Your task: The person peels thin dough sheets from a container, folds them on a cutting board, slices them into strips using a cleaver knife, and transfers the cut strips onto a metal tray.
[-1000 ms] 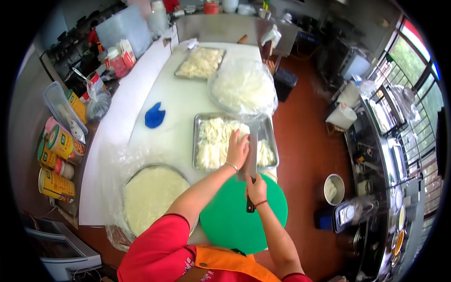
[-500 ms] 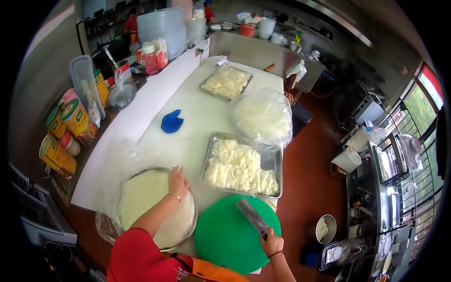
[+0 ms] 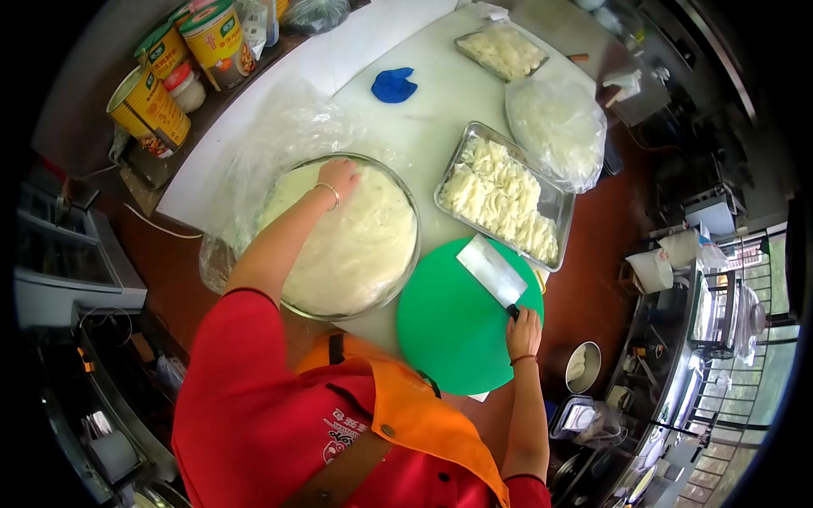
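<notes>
My right hand (image 3: 524, 333) is wrapped round the dark handle of a cleaver (image 3: 494, 273). Its broad blade lies flat over the green round cutting board (image 3: 442, 326). On the left, a wide round basin (image 3: 418, 222) holds a pale mass of dough (image 3: 347, 254). My left hand (image 3: 340, 175) is at the dough's far side, inside the rim, with fingers curled down into it and the tips hidden. Clear plastic film (image 3: 292, 127) lies bunched beyond and left of the basin. A metal tray (image 3: 555, 207) of pale sliced pieces (image 3: 500, 190) sits past the board.
A bulging clear plastic bag (image 3: 557, 127) of pale pieces leans by the tray. A second filled tray (image 3: 501, 52) stands at the back, near a blue cloth (image 3: 394, 85). Yellow cans (image 3: 151, 114) line the left shelf. A metal bowl (image 3: 583, 367) is low on the right.
My view has tilted down and turned. My left hand has gone from spread over the basin's rim to curled in the dough. The cleaver has turned to show its flat face.
</notes>
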### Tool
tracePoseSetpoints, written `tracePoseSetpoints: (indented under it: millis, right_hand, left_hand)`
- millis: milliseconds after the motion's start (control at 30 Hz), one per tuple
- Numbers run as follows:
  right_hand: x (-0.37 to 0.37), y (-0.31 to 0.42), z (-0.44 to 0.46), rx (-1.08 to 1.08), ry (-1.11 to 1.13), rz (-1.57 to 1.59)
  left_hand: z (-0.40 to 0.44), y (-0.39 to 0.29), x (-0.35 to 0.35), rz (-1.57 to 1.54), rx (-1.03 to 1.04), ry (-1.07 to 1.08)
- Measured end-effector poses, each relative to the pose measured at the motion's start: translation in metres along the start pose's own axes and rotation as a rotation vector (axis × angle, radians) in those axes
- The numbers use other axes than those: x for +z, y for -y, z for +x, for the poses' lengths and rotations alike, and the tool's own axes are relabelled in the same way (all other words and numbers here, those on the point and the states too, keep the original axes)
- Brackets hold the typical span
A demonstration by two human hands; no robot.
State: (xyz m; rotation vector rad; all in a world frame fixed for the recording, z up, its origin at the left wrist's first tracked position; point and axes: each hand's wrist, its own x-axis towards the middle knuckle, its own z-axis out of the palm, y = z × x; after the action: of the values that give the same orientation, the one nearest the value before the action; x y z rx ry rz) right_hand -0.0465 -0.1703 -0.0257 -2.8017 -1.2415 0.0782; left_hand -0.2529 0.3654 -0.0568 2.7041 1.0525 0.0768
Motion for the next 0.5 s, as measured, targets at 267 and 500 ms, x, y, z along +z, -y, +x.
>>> tracePoseSetpoints:
  millis: [267, 500]
  right_hand:
    - [0.003, 0.019, -0.114, 0.224, -0.164, 0.116]
    - [0.037, 0.031, -0.178, 0.405, -0.204, 0.28]
  left_hand:
    - [0.057, 0.011, -0.014, -0.1, 0.108, 0.185]
    - [0.086, 0.039, -0.003, -0.072, 0.068, 0.477]
